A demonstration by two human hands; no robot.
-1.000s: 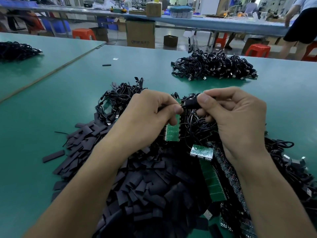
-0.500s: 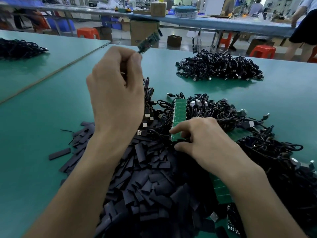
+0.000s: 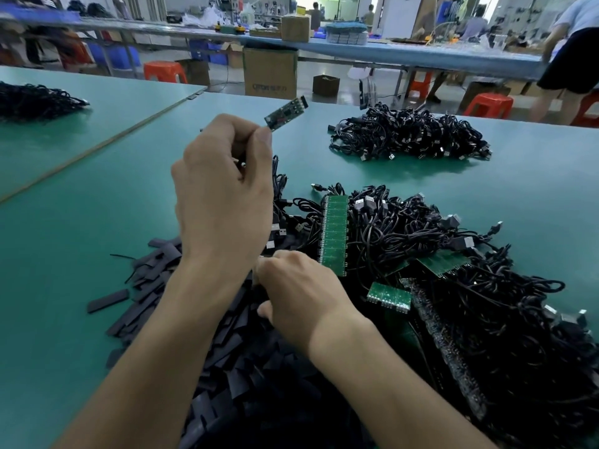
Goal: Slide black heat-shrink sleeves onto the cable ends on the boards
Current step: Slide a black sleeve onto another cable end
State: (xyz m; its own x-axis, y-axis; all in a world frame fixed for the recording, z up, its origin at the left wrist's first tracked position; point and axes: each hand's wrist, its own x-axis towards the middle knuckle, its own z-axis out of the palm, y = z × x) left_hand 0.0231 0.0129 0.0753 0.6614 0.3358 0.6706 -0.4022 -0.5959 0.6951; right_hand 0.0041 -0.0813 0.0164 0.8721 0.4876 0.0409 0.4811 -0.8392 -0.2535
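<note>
Green worktable point(image 3: 81, 228), long blue bench point(image 3: 437, 58) behind, orange stools point(image 3: 164, 71), cardboard boxes point(image 3: 270, 74), pale floor point(image 3: 304, 68)

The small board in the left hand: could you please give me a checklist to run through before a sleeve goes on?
1. Small board held in the left hand grip: ok, pinched at its lower end.
2. Board's far end free of the fingers: ok.
3. Sleeve pile within reach: ok, the right hand is in it.
4. Sleeve picked up by the right hand: cannot tell, fingertips hidden.
5. Board's cable end exposed: cannot tell, behind the left hand.
</note>
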